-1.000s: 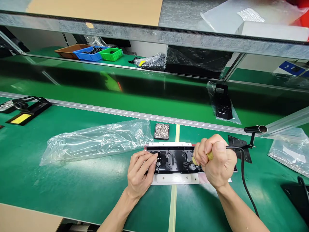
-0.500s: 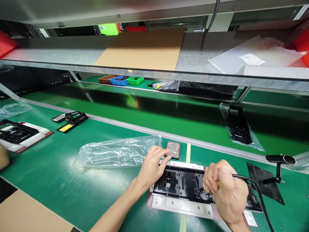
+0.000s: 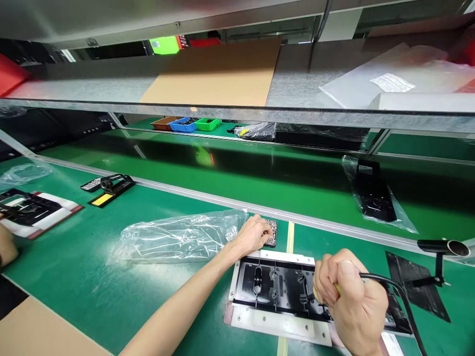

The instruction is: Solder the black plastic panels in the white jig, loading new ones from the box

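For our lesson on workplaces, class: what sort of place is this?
Probably an assembly workshop: a black panel lies between white strips, near a small tray of metal parts, with coloured bins behind.

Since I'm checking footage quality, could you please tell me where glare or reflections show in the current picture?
In the head view, glints streak the clear bag and pale sheen lies on the green table in front of it; in that view, the glossy green panel behind carries dark and bright reflections, and the black part shows small highlights.
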The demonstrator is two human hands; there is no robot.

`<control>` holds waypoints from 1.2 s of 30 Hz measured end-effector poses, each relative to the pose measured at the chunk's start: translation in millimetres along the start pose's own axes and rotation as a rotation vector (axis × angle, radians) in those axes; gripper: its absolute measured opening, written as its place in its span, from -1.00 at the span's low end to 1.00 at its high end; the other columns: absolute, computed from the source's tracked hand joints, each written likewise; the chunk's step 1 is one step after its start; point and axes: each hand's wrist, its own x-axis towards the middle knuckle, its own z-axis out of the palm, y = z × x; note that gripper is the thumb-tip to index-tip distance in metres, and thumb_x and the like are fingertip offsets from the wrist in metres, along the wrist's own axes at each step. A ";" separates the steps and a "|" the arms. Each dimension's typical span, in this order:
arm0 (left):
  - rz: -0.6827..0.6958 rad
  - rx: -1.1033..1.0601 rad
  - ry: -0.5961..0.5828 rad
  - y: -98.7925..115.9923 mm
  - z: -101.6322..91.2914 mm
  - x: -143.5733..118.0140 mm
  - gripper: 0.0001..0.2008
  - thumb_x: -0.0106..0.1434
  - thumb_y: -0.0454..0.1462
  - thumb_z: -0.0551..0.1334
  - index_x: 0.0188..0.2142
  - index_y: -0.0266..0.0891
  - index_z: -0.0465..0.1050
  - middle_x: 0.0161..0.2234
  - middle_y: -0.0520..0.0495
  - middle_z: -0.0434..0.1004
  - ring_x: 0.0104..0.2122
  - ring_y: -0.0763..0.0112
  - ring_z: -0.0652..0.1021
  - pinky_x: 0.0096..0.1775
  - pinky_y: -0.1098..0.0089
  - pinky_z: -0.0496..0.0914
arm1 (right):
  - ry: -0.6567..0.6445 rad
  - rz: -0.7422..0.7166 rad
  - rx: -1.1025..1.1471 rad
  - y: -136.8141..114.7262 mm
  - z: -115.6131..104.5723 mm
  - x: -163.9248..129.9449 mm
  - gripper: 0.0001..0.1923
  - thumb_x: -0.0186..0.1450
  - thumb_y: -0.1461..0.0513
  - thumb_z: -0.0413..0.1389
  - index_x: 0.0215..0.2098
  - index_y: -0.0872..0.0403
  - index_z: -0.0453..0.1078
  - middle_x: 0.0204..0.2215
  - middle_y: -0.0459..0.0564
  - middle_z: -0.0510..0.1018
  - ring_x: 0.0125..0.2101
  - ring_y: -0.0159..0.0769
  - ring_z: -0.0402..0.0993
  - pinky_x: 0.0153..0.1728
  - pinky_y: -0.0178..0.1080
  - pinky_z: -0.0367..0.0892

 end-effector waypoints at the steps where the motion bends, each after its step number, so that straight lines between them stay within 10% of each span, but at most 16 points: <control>1: 0.005 0.002 -0.014 0.5 0.5 0.7 -0.85 0.35 -0.39 0.27 -0.31 -0.20 0.63 -0.30 -0.06 0.63 -0.19 0.20 0.47 -0.03 0.21 0.39 | -0.002 0.002 0.000 0.5 -0.2 -0.2 -0.56 0.52 0.11 0.00 -0.53 0.04 0.13 -0.65 -0.18 0.14 -0.65 -0.45 0.09 -0.66 -0.35 0.05; 10: 0.042 -0.008 -0.036 15.0 -11.0 2.1 -0.82 0.37 -0.41 0.21 -0.34 -0.26 0.56 -0.25 -0.09 0.61 -0.15 0.18 0.44 -0.02 0.20 0.35 | 0.020 -0.011 0.016 -6.7 4.8 5.5 -0.57 0.49 0.13 0.04 -0.53 0.05 0.17 -0.68 -0.20 0.14 -0.68 -0.47 0.10 -0.69 -0.38 0.07; 20: 0.306 -0.229 -0.123 90.2 -20.4 -27.5 -0.95 0.38 -0.39 0.29 -0.25 -0.26 0.53 -0.27 -0.05 0.54 -0.10 0.25 0.45 -0.03 0.31 0.33 | 0.029 0.006 0.041 -11.8 6.8 12.6 -0.58 0.45 0.08 0.08 -0.53 0.05 0.20 -0.71 -0.22 0.14 -0.72 -0.47 0.09 -0.72 -0.38 0.09; 36: 0.508 0.114 -0.106 96.9 -2.5 -21.7 -0.78 0.47 -0.37 0.13 -0.36 -0.26 0.40 -0.30 -0.08 0.47 -0.22 0.26 0.38 -0.23 0.23 0.23 | 0.036 -0.007 0.014 -12.1 8.9 13.8 -0.57 0.45 0.06 0.09 -0.54 0.05 0.20 -0.72 -0.22 0.15 -0.72 -0.47 0.10 -0.72 -0.37 0.10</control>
